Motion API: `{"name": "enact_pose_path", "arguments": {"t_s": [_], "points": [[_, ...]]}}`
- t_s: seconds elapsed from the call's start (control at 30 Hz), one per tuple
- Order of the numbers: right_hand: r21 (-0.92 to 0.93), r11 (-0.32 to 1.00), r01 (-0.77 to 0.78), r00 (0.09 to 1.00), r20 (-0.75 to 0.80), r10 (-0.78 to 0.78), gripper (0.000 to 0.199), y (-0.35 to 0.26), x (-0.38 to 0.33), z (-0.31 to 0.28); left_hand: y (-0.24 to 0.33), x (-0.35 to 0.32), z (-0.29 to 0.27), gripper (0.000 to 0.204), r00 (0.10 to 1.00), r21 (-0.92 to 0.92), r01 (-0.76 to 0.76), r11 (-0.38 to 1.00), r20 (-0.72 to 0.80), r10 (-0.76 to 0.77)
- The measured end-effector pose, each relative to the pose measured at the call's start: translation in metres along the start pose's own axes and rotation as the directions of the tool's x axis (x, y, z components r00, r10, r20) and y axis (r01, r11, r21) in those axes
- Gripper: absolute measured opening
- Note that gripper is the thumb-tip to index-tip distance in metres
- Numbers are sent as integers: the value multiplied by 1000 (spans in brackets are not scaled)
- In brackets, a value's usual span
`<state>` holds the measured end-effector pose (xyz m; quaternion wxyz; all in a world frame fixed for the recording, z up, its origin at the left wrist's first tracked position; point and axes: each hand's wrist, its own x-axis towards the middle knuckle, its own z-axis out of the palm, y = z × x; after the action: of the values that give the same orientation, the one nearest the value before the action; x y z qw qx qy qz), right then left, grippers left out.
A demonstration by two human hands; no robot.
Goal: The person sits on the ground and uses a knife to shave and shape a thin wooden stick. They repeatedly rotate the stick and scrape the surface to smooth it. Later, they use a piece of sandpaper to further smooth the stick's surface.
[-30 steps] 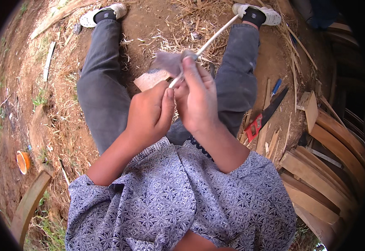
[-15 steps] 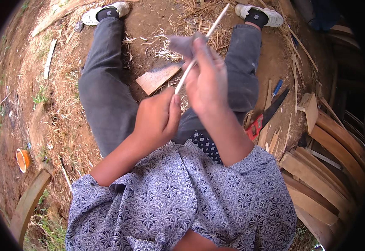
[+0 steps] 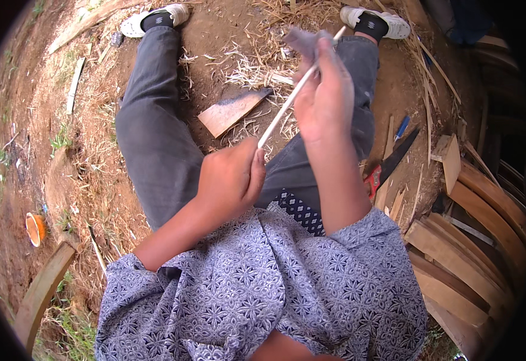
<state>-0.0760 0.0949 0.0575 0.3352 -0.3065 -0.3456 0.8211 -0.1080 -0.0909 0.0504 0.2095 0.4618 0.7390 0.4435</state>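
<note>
In front of my lap, a thin pale wooden stick (image 3: pixel 287 107) slants up and away to the right. My left hand (image 3: pixel 229 177) is closed in a fist around its near end. Farther up, my right hand (image 3: pixel 329 99) pinches a grey sandpaper-like sheet (image 3: pixel 305 42) against the stick; motion blurs the sheet, and its exact kind is unclear. The far tip of the stick pokes out just beyond the right fingers. On the ground between my legs lies a flat wooden offcut (image 3: pixel 230 114) with a darkened edge.
Wood shavings (image 3: pixel 251 73) litter the dirt between my feet. Right of my leg lie a red-handled saw (image 3: pixel 389 162) and a blue tool or pen (image 3: pixel 402 127). Stacked boards (image 3: pixel 455 265) crowd the right side. An orange cup-like object (image 3: pixel 35 229) and a plank (image 3: pixel 45 295) are at left.
My right hand and the grey sheet have slid up along the stick, away from my left hand, baring more of its length. My left hand has barely moved.
</note>
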Motion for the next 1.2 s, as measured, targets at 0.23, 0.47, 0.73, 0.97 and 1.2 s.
{"name": "enact_pose_path", "arguments": {"t_s": [0.23, 0.47, 0.73, 0.97, 1.2], "points": [[-17, 994, 105, 993, 48, -104, 25, -8, 13, -1, 7, -8, 3, 21, 995, -54, 60, 997, 77, -56], [-2, 999, 49, 993, 107, -49, 19, -14, 4, 12, 16, -4, 5, 25, 994, -59, 91, 994, 68, -87], [-12, 999, 45, 994, 98, -44, 24, -10, 11, -3, 11, -3, 9, 19, 1000, -107, 20, 994, -8, -21], [-11, 993, 115, 992, 51, -114, 23, -13, 4, 10, 21, 4, 4, 19, 1000, -91, -13, 996, 23, 15], [-38, 985, 167, 979, 122, -161, 24, -4, 3, 1, 13, 8, -2, 17, 999, -20, -40, 999, -17, 40]]}}
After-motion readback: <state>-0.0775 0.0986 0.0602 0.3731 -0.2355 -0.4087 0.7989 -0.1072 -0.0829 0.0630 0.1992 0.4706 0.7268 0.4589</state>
